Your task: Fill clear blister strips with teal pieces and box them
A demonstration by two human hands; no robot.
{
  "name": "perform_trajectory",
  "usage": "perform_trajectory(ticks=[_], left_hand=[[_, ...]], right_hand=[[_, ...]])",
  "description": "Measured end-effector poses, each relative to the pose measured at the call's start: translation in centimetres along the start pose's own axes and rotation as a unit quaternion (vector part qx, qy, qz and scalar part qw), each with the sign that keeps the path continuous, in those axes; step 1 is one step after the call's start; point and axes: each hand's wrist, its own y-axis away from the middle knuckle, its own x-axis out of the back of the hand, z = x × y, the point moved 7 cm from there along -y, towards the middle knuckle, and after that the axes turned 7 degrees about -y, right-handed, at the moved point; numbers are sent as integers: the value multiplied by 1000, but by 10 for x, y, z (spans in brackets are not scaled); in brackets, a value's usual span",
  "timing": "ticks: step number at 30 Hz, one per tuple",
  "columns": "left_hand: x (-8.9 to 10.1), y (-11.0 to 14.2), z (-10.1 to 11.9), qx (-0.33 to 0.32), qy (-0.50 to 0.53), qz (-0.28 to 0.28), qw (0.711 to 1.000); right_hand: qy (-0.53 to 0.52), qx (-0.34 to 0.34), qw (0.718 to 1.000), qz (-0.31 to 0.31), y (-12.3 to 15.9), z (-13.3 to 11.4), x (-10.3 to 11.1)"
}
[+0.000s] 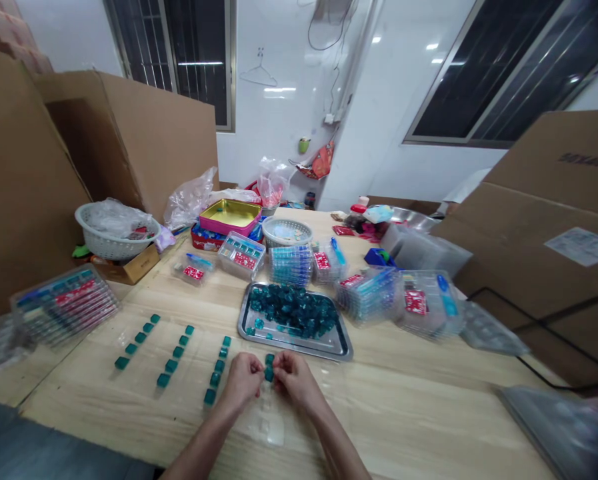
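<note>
Short rows of teal cubes lie on clear plastic trays on the table, among them a left row [137, 338], a middle row [177, 355] and a row [219, 365] beside my left hand [245, 381]. That hand has its fingers pinched together; whatever may be in them is hidden. Across from it, my right hand [295, 377] pinches at a teal cube [269, 373], with another cube [269, 359] just beyond. Both hands hover over a clear plastic tray [275, 432]. Behind them, a metal tray [346, 348] bears a heap of loose teal cubes [296, 310].
Stacked clear cases stand at left [69, 307] and right [429, 303]. Behind the metal tray are a nested stack of clear cases [291, 265], a pink tin [231, 217] and a white basket [287, 231]. Cardboard boxes [163, 133] flank the table.
</note>
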Motion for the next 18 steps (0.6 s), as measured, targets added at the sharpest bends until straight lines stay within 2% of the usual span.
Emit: perform_trajectory(ticks=[5, 11, 14, 18], left_hand=[[8, 4, 12, -66, -97, 69, 991], [0, 16, 36, -200, -199, 50, 958], [-4, 13, 33, -195, -244, 55, 948], [-8, 4, 29, -168, -320, 43, 931]], right_hand=[[167, 55, 983, 53, -5, -5, 2], [239, 89, 965, 67, -9, -13, 3], [269, 102, 955, 70, -8, -19, 3], [337, 145, 928, 66, -8, -40, 2]])
